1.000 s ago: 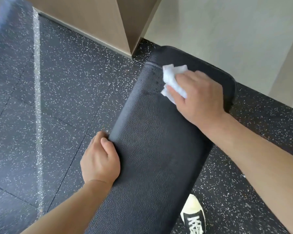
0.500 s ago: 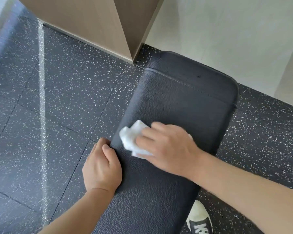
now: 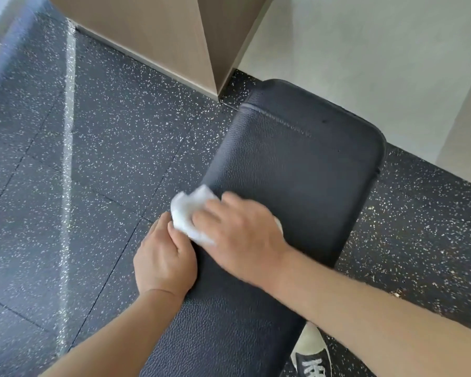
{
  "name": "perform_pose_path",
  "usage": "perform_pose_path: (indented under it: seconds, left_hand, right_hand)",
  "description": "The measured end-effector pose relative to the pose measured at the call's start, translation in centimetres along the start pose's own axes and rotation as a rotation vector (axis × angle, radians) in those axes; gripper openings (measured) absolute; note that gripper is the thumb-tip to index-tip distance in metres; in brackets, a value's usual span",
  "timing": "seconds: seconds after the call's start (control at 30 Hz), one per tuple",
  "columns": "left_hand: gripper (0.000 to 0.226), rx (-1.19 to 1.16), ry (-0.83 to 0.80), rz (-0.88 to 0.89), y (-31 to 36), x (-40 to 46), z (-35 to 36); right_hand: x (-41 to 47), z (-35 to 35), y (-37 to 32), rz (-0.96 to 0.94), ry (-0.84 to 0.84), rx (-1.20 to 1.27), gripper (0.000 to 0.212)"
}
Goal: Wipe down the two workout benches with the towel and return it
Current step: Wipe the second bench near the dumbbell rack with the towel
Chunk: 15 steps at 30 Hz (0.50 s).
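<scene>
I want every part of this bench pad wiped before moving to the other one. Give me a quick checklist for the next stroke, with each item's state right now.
1. Towel under the right hand, on the bench pad: ok.
2. Left hand grips the pad's left edge to steady it: ok.
3. Towel clear of the left hand: not ok, it touches the thumb at the pad's edge.
4. Far end of the pad free of obstacles: ok.
5. Near part of the pad, beneath the forearms, already wiped: cannot tell.
6. Second bench within reach: cannot tell, not in view.
</scene>
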<state>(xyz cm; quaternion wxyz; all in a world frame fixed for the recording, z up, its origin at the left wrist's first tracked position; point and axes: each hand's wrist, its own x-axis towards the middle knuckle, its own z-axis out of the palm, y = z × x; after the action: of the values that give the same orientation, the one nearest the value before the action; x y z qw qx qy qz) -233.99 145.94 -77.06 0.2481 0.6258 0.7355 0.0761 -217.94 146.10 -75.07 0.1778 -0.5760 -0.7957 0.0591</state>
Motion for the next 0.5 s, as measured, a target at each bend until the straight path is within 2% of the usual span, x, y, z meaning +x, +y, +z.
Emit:
perform_pose_path:
  seconds: [0.1,0.2,0.27,0.4,0.43,0.5]
  left_hand:
    - [0.033,-0.009,-0.004,0.005,-0.2,0.0,0.0]
    - [0.038,-0.019,0.014,0.005,0.1,0.0,0.0]
    - [0.038,-0.004,0.025,0.006,0.0,0.0,0.2]
    - [0.036,0.019,0.040,-0.002,0.0,-0.1,0.2]
    - [0.037,0.022,0.041,-0.003,0.0,-0.1,0.2]
    - [0.037,0.030,0.045,-0.010,0.1,0.0,0.2]
  right_hand:
    - [-5.5,-1.2,0.9,-0.187,-0.040,0.077,0.015]
    - [-6.2,-3.2,5.9,-0.268,0.015,-0.053,0.003]
    - [-4.4,-4.0,10.3,-0.120,0.131,-0.254,0.022]
    - [-0.5,-5.2,14.6,0.379,0.226,-0.139,0.035]
    - [-0.5,-4.7,13.8,0.424,0.234,-0.122,0.034]
    - [-1.0,-3.8,10.0,0.400,0.203,-0.077,0.031]
